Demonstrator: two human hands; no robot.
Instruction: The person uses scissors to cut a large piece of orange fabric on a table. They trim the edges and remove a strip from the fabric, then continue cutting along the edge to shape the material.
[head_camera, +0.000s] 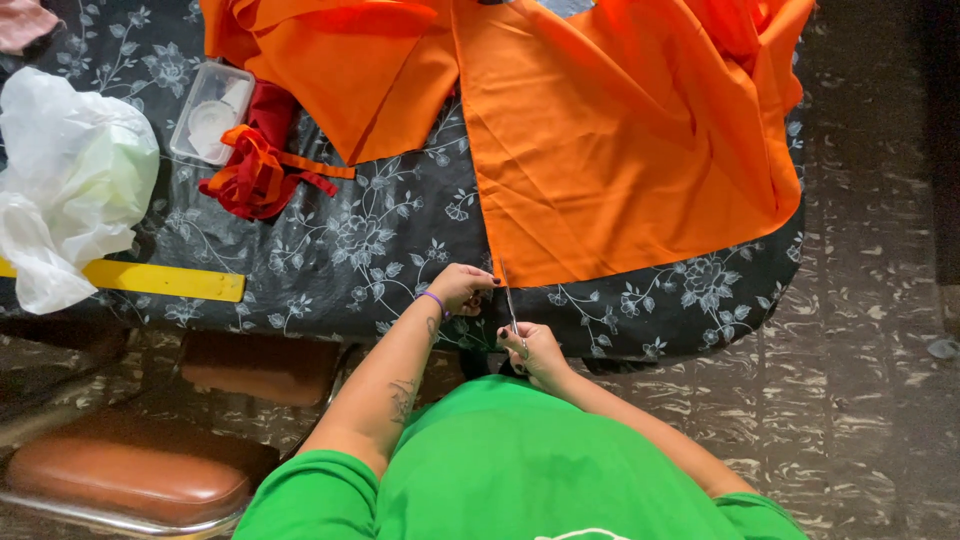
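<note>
The right hand (533, 350) is closed around the handles of a pair of slim metal scissors (511, 305), at the near table edge just in front of the green-shirted torso; the blades point away from the body and meet the near left corner of the large orange woven fabric panel (620, 150). The left hand (462, 288), with a purple band at the wrist, lies just beside the blades, its fingers curled and pinching the fabric edge at that corner. The forearms converge from the shoulders toward this point. The orange panel is spread flat over the table covered in dark cloth with a grey floral print (360, 240), reaching from the near edge to the far side. A second orange fabric piece (340, 70) lies folded at the far left. To the left, a flat yellow ruler (160, 280) rests along the near edge, partly under a crumpled white plastic bag (70, 180). Beyond it is a bundle of red and orange fabric strips (262, 165), touching a clear rectangular plastic box (210, 110) that holds a pale round item; what it is cannot be told. A brown padded stool (130, 480) stands below the table at left.
</note>
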